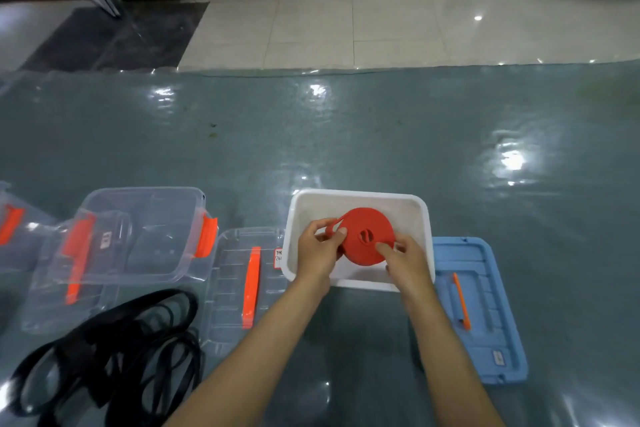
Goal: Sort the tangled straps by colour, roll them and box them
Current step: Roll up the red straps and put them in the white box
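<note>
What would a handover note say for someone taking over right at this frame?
Left hand pinches the loose tail of the red strap roll; right hand grips the roll's other side, over the white box.
Done: red strap rolled, nearly boxed.
Left: set the roll down in the white box; untangle, roll and box the black straps lying in a heap by the clear box. The blue lid and clear lid lie off.

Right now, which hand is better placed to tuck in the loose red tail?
Left. The left hand already pinches the loose tail of the red strap roll; the right hand grips the roll's other side over the white box.
</note>
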